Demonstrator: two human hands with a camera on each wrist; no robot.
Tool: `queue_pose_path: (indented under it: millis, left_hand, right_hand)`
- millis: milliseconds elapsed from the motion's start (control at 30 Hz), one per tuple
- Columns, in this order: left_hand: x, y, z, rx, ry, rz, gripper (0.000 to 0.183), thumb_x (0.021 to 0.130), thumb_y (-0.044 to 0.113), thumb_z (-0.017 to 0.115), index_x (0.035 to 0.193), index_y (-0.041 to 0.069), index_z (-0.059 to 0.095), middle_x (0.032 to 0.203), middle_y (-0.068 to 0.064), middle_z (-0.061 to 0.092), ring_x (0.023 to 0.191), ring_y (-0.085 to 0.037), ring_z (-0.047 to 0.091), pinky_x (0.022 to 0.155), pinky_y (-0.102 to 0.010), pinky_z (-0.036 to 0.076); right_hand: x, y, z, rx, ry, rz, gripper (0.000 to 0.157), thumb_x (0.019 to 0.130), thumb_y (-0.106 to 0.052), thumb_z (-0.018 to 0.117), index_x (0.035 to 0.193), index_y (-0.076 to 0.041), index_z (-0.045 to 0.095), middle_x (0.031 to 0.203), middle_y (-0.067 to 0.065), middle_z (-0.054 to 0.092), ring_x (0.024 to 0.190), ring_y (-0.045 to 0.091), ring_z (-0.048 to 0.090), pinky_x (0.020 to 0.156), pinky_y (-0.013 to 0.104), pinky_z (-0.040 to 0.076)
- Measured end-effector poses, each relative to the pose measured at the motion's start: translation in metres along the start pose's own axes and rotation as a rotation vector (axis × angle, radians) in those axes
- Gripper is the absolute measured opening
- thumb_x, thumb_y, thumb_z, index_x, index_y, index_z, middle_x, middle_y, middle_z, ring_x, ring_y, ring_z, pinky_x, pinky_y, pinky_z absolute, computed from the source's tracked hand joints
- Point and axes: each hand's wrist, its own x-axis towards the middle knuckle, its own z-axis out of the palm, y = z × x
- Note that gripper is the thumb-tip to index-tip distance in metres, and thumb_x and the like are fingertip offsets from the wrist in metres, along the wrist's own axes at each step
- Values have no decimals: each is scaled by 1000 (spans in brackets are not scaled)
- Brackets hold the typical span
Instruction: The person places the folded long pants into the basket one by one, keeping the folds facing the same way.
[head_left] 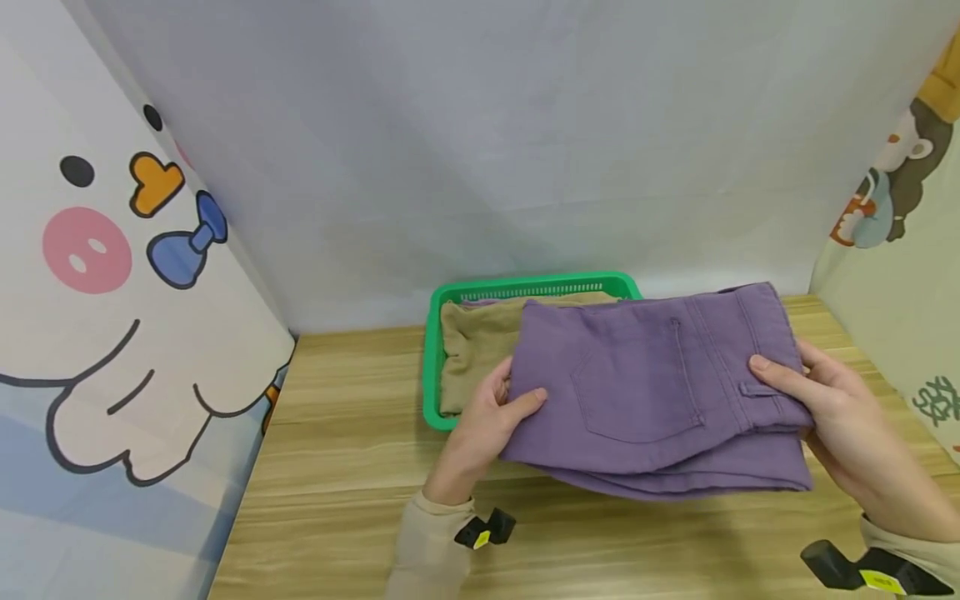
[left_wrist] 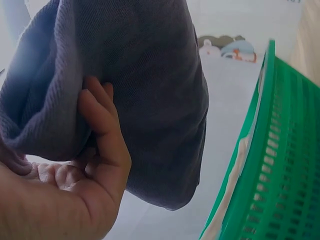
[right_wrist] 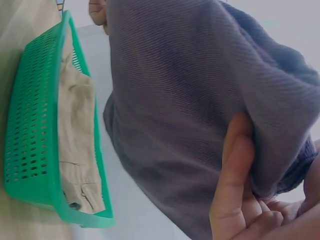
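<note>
Folded purple trousers (head_left: 637,383) with a stitched back pocket and a belt loop are held up in the air, in front of and partly over the green basket. At their left end my left hand (head_left: 487,421) grips the fold, thumb on top and fingers underneath. My right hand (head_left: 847,417) grips the waistband end the same way. Both wrist views show curled fingers under the purple cloth (left_wrist: 145,90). Inside the green basket (head_left: 433,367) lies folded khaki clothing (head_left: 476,358), partly hidden by the trousers.
The basket stands on a wood-grain table (head_left: 337,467) near the pale back curtain (head_left: 487,150). A cartoon-printed curtain (head_left: 82,350) hangs at the left and another (head_left: 900,275) at the right. A strip of purple cloth (head_left: 480,302) shows at the basket's back.
</note>
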Motion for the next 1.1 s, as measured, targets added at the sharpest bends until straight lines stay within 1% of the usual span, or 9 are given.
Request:
queue_pose_path:
  millis: [233,367,533,600,700,833,900,967,1100]
  left_hand:
    - [-2,4,-15,83,58,45,60,106,10,62,162,8,40,139,-28,67,111,-24,75,93,-37,64]
    - [-3,5,-22,112,94,46,58,106,11,62,161,9,42,138,-27,68,112,-30,75,93,-40,64]
    - [-1,4,-30,146,124,55,57,106,8,60,161,9,43,140,-26,67,116,-34,74,94,-42,63]
    - [0,3,-33,154,138,68,55,106,6,60,159,8,45,139,-27,67,114,-33,74,93,-41,64]
    - [1,1,-38,162,163,84,54,105,5,60,157,6,47,135,-28,69,111,-30,74,92,-39,63]
    - [2,-3,-42,176,184,101,54,105,4,60,158,5,46,134,-27,70,112,-30,74,93,-39,63]
    - [3,-4,-43,181,199,105,55,105,4,60,158,5,46,134,-27,70,114,-32,73,95,-40,63]
    - [4,-5,-45,187,218,111,55,105,4,60,158,4,46,135,-28,69,116,-34,73,95,-42,63]
    - [5,-4,-50,208,250,122,53,105,4,60,156,2,47,136,-28,68,120,-39,71,98,-46,62]
  right_hand:
    - [16,7,11,-60,-44,-15,33,113,-9,48,140,-26,55,106,-2,82,90,13,79,73,29,64]
    - [24,11,17,-112,-39,-4,29,113,-13,51,139,-27,54,105,-4,82,91,11,79,75,28,64]
    - [34,14,25,-220,-19,23,30,112,-22,56,142,-27,51,105,-9,81,92,10,79,77,27,64]
    - [38,15,28,-249,-18,29,33,112,-24,57,144,-25,50,105,-11,81,93,9,79,78,26,64]
    - [45,18,33,-261,-9,34,41,111,-25,58,150,-16,47,105,-13,81,94,8,79,79,26,65]
    - [52,22,36,-282,6,52,61,112,-28,58,162,-4,35,105,-18,78,94,5,77,80,25,64]
    - [56,23,39,-289,9,69,68,112,-30,57,166,-1,29,105,-20,77,96,3,76,81,24,64]
    - [59,25,42,-294,8,85,71,112,-32,57,167,-1,25,105,-22,76,96,2,75,83,24,63]
    - [67,28,50,-281,16,104,72,111,-34,58,167,0,26,103,-22,75,96,1,75,83,24,63]
